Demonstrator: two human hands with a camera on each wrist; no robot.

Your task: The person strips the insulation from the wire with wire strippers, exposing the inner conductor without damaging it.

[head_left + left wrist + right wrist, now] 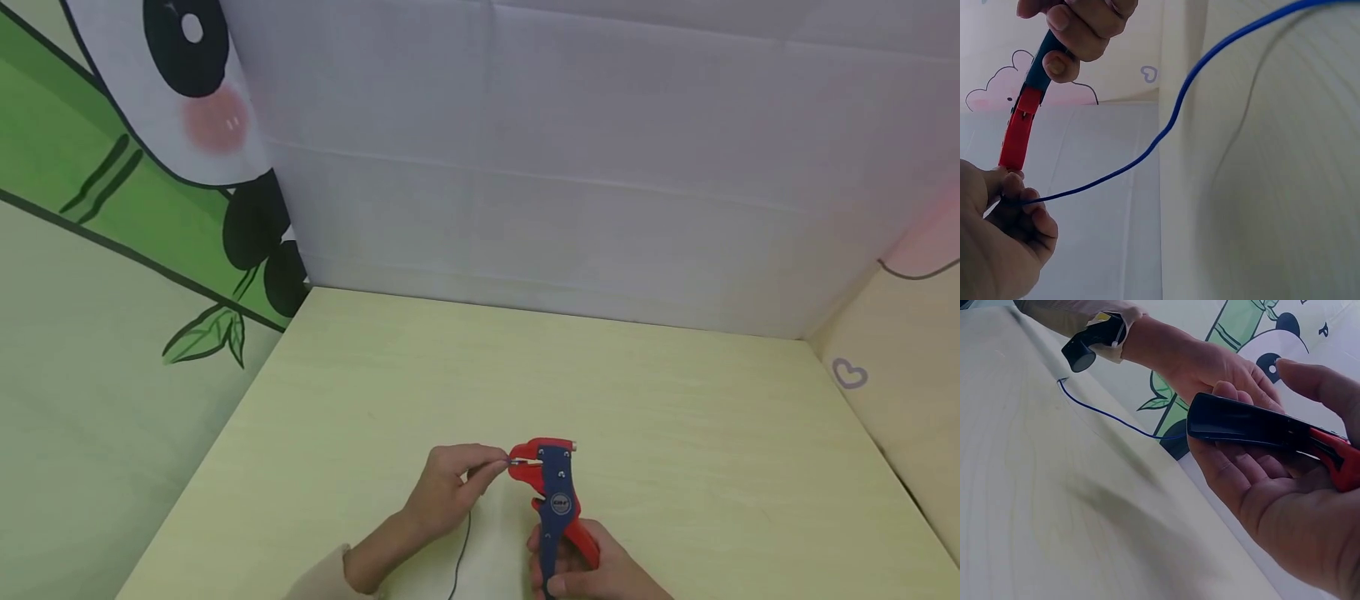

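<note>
Wire stripper (558, 487), one, red and blue, round badge on the body: in your right hand (613, 568), above the near part of the surface (697, 425), well apart from its far edge and both side edges. Head uppermost, red jaws facing your left hand.

Right hand: your fingers are wrapped about the tool's handles, one blue, one red.

Left hand (442, 493): your thumb and forefinger pinch the wire (1175, 112) just beside the mouth of the stripper.

Wire, one, blue, thin: its end lies at the red jaws; whether they bite on it, you cannot tell. The rest hangs in a curve from your left hand toward the near side of the surface.

Sleeve (324, 575), pale, on your left arm; a dark device (1094, 340) sits at its cuff.

Backdrop (525, 167), pale, creased, along the far edge. Panda picture (213, 125) with green bamboo, beyond the left edge. Heart drawing (849, 374), purple outline, beside the right edge near the far right corner.
</note>
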